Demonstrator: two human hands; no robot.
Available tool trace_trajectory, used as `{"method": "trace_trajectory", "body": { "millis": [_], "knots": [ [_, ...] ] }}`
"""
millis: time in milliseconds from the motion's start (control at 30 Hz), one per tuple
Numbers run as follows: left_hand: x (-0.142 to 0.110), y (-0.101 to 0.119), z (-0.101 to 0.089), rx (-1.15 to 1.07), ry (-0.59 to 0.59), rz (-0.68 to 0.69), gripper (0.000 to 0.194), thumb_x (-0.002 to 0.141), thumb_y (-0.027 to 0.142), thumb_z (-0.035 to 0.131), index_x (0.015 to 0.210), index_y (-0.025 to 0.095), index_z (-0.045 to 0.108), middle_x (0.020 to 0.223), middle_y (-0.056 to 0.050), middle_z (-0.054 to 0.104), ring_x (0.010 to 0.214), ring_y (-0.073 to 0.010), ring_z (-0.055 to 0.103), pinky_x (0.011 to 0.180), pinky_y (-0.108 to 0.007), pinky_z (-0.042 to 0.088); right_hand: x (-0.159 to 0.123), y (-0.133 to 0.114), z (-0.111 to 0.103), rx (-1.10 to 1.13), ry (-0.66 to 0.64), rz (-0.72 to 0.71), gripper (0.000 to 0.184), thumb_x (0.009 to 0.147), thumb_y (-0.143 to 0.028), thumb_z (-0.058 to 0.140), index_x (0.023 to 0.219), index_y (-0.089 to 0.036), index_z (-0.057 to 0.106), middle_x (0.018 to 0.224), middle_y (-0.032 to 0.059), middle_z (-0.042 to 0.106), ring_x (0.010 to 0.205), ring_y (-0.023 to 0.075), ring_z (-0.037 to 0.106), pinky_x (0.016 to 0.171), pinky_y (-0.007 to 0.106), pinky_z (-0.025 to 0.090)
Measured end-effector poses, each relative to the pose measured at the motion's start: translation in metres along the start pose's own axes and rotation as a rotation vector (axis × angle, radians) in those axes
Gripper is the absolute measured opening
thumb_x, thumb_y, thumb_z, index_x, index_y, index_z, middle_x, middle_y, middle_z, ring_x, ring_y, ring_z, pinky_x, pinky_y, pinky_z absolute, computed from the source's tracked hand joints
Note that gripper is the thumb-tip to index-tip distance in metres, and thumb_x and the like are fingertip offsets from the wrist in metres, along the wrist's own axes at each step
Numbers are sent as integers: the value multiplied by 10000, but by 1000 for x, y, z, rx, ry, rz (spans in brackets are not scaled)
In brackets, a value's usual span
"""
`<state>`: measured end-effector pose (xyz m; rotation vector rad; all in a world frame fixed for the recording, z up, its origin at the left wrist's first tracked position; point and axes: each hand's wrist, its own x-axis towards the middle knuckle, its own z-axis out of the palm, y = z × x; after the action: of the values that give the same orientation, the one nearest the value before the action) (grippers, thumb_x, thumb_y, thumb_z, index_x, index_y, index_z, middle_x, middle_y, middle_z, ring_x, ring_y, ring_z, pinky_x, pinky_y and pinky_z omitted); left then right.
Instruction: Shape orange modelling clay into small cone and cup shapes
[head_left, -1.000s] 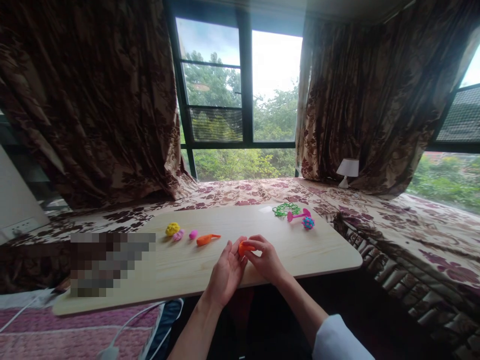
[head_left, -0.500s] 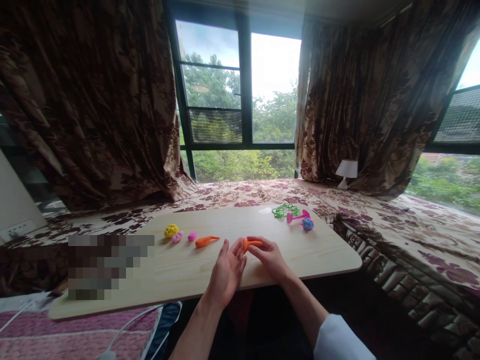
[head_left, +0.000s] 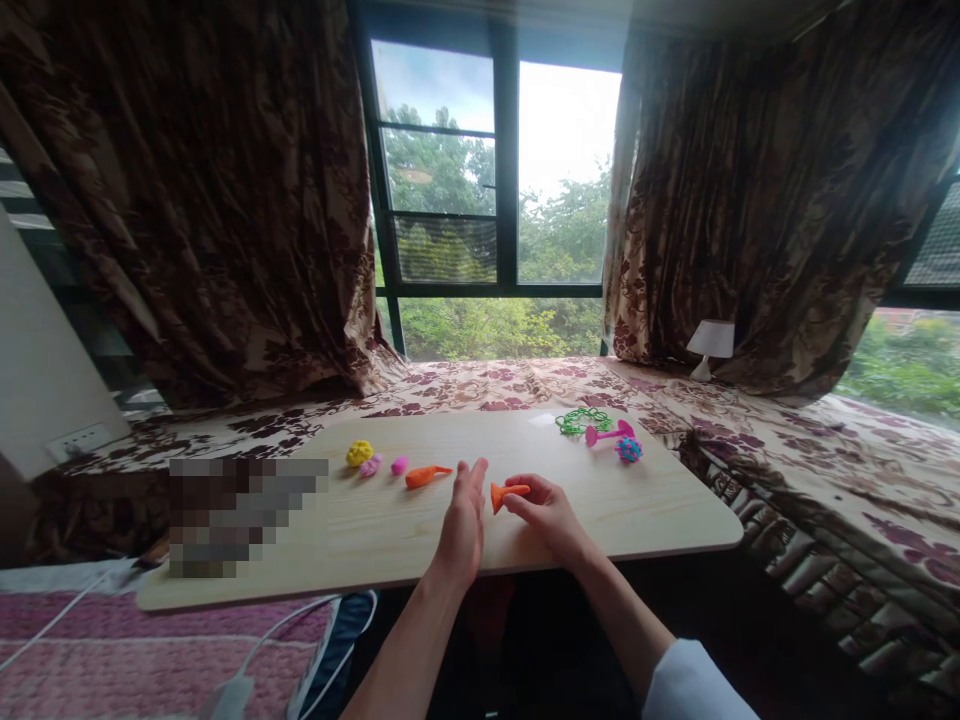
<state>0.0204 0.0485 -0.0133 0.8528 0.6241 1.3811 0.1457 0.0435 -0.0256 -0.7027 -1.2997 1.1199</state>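
My right hand [head_left: 546,512] pinches a small orange funnel-shaped piece [head_left: 502,494] by its narrow end, between thumb and fingers. The flared end points left, toward my left hand [head_left: 463,520]. That hand is held edge-on above the table with its fingers stretched out and its palm turned to the right. A gap shows between the palm and the orange piece. Just left of my left fingertips lies another orange piece [head_left: 421,478], rounded with a thin tail. Farther left are a bright pink lump [head_left: 399,466], a pale pink ridged lump [head_left: 370,466] and a yellow bumpy lump [head_left: 359,453].
At the table's back right lie a green tangled string [head_left: 581,421], a magenta piece with flared ends [head_left: 609,434] and a blue and pink knobbly ball [head_left: 628,450]. The pale wooden table [head_left: 660,510] has rounded corners. A white lamp [head_left: 710,343] stands beyond.
My left palm has turned from facing up to facing right, and the orange funnel-shaped piece has come away from it. The whole view has shifted slightly.
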Motion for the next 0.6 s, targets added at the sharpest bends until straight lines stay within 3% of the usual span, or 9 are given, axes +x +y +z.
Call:
{"method": "trace_trajectory", "body": {
  "millis": [267, 467, 600],
  "knots": [
    [2, -10, 16, -85, 40, -52, 514, 788, 514, 410, 1160, 172, 503, 1423, -50, 232, 1299, -189, 186, 1042, -258, 209, -2, -4, 6, -92, -7, -77, 168, 701, -262, 629, 844, -175, 647, 826, 29, 661, 761, 170, 609, 711, 277, 470],
    [3, -3, 11, -220, 35, -140, 526, 773, 518, 428, 1125, 136, 515, 1388, -96, 304, 1255, -192, 301, 975, -259, 345, -1, 1, 7, -92, -15, -93, 165, 712, -228, 611, 862, -165, 638, 847, 36, 656, 784, 163, 600, 729, 270, 466],
    [6, -5, 7, -261, 37, -144, 434, 777, 447, 474, 1070, 137, 553, 1333, -104, 389, 1216, -182, 366, 924, -230, 402, -2, 1, 9, -148, -7, -132, 147, 696, -217, 621, 833, -165, 638, 827, 23, 637, 769, 151, 590, 719, 261, 471]
  ]
}}
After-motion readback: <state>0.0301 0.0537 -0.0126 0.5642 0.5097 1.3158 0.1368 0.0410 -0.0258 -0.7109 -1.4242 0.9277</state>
